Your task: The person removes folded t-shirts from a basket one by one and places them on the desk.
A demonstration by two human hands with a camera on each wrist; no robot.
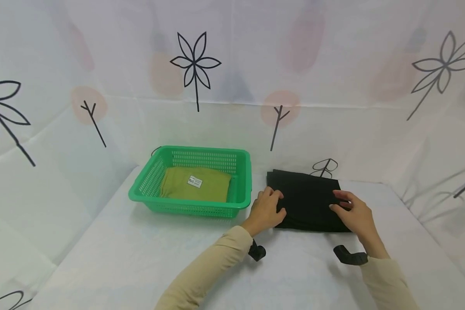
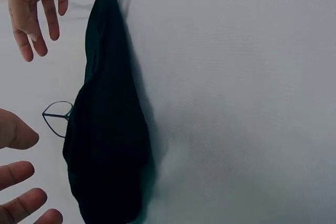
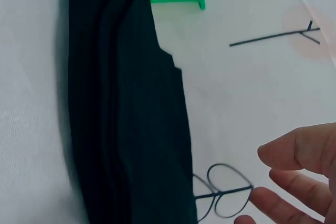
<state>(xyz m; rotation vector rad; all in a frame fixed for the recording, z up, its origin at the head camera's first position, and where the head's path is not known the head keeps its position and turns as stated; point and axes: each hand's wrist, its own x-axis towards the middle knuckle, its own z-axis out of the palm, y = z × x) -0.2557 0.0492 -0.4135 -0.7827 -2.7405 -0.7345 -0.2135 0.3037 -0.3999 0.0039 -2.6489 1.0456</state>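
A folded black cloth (image 1: pixel 308 200) lies flat on the white-covered table, its stacked layers showing along one edge in the right wrist view. Over its left side hovers my left hand (image 1: pixel 266 209), fingers loosely bent and thumb apart, gripping nothing. My right hand (image 1: pixel 354 214) is at the cloth's right side, thumb and fingers spread with a gap between them. The left wrist view shows the left fingers (image 2: pixel 21 203) apart from the cloth (image 2: pixel 110 114). In the right wrist view, the right thumb (image 3: pixel 299 148) likewise stands clear of the cloth (image 3: pixel 142 108).
Left of the cloth stands a green plastic basket (image 1: pixel 139 198) with perforated walls. Inside it lies a folded olive-green cloth (image 1: pixel 178 183) bearing a white label (image 1: pixel 195 181). A white sheet (image 1: pixel 232 125) printed with flowers and twigs hangs behind the table.
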